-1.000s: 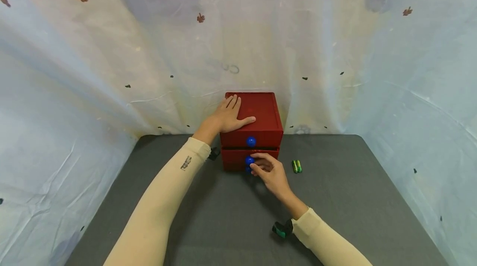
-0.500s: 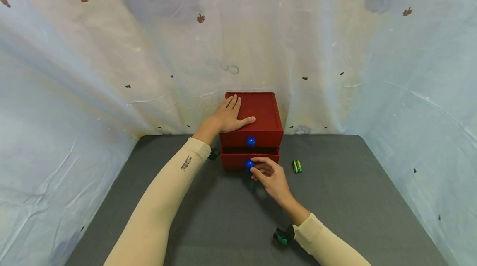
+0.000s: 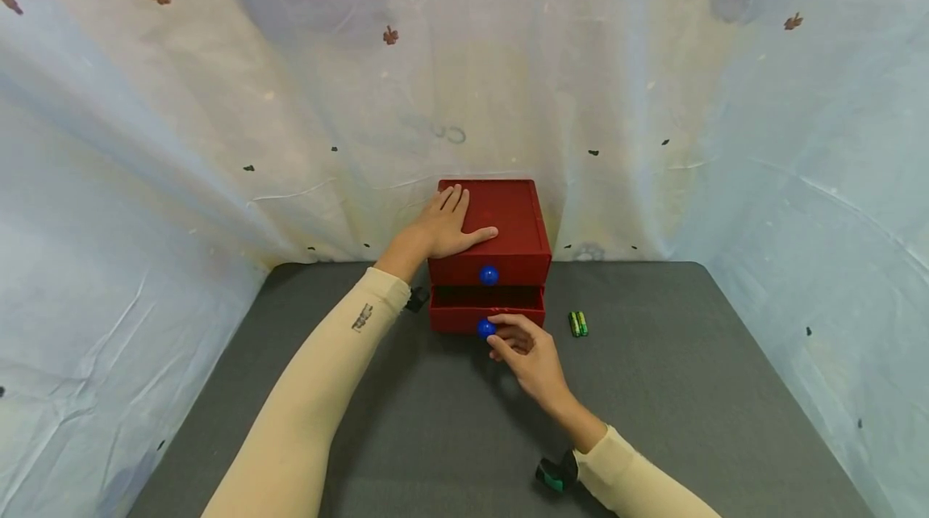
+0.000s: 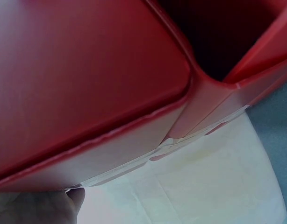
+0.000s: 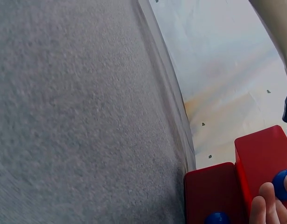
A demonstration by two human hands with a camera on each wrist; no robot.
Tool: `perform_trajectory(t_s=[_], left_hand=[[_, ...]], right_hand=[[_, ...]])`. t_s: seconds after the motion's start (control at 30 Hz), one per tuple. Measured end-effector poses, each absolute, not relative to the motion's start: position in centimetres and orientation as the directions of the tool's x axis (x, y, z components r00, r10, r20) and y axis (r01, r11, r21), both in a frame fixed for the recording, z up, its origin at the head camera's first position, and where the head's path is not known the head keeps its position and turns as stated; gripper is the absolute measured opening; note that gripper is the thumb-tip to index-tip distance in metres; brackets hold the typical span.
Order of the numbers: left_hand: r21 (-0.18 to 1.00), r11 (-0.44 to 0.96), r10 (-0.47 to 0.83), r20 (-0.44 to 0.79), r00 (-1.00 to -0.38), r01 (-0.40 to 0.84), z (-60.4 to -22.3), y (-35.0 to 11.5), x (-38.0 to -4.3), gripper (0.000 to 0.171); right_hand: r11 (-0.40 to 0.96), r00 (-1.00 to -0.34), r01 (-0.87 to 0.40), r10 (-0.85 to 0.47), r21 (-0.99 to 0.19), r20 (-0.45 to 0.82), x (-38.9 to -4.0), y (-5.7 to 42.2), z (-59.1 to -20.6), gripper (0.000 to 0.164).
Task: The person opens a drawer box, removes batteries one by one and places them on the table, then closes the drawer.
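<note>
A small red two-drawer box (image 3: 508,215) stands at the back of the table. My left hand (image 3: 444,231) rests flat on its top, fingers spread and thumb out to the side. The upper drawer, with its blue knob (image 3: 489,275), is closed. Below it the lower drawer (image 3: 455,320) is partly pulled out, showing a dark interior. My right hand (image 3: 535,355) pinches the lower drawer's blue knob (image 3: 485,329) between thumb and index finger. The right wrist view catches that knob (image 5: 281,185) at its lower right edge, beside the fingers.
Two green batteries (image 3: 578,323) lie side by side on the grey table (image 3: 653,389), right of the box. A pale patterned curtain (image 3: 479,98) hangs behind and around the table. A dark wrist strap with a green part (image 3: 555,474) sits near my right cuff.
The lower drawer has slid out toward me, widening the dark gap under the upper drawer. My right hand has moved nearer with its knob. My left hand has stayed in place.
</note>
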State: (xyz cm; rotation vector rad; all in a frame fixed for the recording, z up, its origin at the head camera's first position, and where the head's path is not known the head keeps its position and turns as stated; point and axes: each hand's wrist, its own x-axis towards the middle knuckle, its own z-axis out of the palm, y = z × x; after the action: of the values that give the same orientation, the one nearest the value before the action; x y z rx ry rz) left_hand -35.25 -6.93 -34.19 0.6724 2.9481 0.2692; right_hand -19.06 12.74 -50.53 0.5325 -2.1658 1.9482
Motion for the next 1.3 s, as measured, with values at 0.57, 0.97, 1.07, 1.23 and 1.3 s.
perform_trajectory(t_s=[0.57, 0.97, 1.07, 1.23, 1.3], left_hand=[[0.193, 0.885, 0.443, -0.068, -0.894, 0.424, -34.1, -7.0, -35.2, 0.107], [0.195, 0.886, 0.440, -0.063, -0.896, 0.421, -34.1, -6.9, -35.1, 0.107], [0.197, 0.884, 0.442, -0.061, -0.895, 0.423, -34.1, -6.9, -35.1, 0.107], [0.194, 0.883, 0.444, -0.058, -0.894, 0.427, -34.2, -7.0, -35.1, 0.107], [0.190, 0.884, 0.444, -0.056, -0.894, 0.427, -34.2, -7.0, -35.2, 0.107]], right_hand=[[0.058, -0.905, -0.413, -0.133, -0.909, 0.403, -17.2, 12.5, -50.9, 0.031], [0.045, -0.903, -0.416, -0.135, -0.908, 0.407, -16.0, 12.5, -51.3, 0.031], [0.048, -0.901, -0.422, -0.134, -0.905, 0.413, -15.6, 12.5, -51.2, 0.031], [0.048, -0.902, -0.418, -0.136, -0.907, 0.409, -15.1, 12.5, -51.3, 0.032], [0.047, -0.905, -0.412, -0.137, -0.910, 0.402, -14.9, 12.5, -51.3, 0.031]])
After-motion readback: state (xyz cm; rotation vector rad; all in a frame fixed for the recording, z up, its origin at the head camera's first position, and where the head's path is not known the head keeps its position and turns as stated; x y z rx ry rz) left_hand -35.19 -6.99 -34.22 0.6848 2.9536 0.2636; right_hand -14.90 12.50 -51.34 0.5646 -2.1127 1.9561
